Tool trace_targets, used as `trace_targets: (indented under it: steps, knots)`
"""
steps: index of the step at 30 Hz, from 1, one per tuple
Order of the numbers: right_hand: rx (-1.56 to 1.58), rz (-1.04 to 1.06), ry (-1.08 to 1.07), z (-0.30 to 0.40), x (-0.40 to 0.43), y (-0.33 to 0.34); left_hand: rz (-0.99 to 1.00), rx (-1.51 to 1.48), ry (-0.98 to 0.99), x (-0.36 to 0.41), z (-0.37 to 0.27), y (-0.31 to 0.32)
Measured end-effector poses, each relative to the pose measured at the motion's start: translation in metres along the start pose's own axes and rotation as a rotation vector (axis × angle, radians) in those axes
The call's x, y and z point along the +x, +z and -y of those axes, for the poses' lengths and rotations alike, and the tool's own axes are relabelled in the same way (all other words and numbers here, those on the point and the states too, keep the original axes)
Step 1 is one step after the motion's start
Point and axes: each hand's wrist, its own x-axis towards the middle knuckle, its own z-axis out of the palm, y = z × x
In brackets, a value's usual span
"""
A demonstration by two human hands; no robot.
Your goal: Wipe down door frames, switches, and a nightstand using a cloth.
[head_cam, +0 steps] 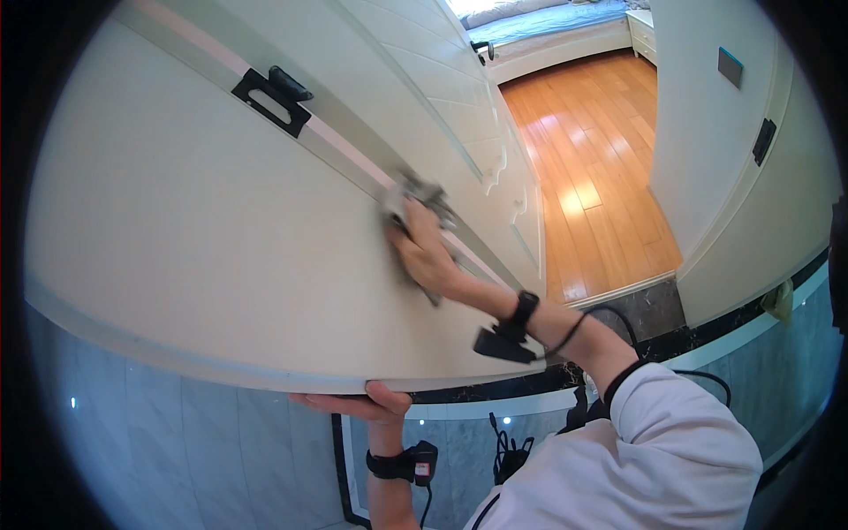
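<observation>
My right hand (421, 248) is closed on a grey cloth (427, 195), which looks blurred. It presses the cloth against the narrow edge strip of a broad white panel (218, 218), likely part of a door frame. Farther up that strip sits a black latch plate (271, 103) with an oblong cutout. A black tab (289, 83) juts out beside it. My left hand (371, 403) lies flat along the panel's near edge, thumb and fingers apart, with no loose object seen in it. Part of its palm side is hidden.
A white door (424, 86) with a black handle (487, 50) stands ajar beside a wood-floored room (589, 172) with a bed (550, 30). To the right, a wall switch (730, 67) and another latch plate (764, 142). Cables (510, 450) hang near my body.
</observation>
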Motion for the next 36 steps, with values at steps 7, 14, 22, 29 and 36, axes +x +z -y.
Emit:
trace_targets:
  steps: [7, 14, 22, 29, 36]
  knots:
    - [0.243, 0.064, -0.319, 0.075, 0.097, 0.01, -0.026, 0.009, 0.008, -0.005, 0.0, 0.004]
    - [-0.133, 0.033, -0.023, -0.083, -0.026, -0.018, -0.004, 0.04, -0.011, -0.002, -0.012, 0.004]
    - [-0.177, 0.149, 0.531, -0.156, -0.112, -0.043, -0.036, 0.054, 0.041, 0.0, -0.007, 0.003]
    - [-0.316, 0.215, 0.733, -0.146, -0.159, -0.046, -0.052, 0.048, 0.071, -0.001, -0.003, 0.0]
    - [-0.5, 0.2, 0.877, -0.101, -0.244, -0.053, -0.027, 0.116, 0.096, 0.003, -0.007, -0.003]
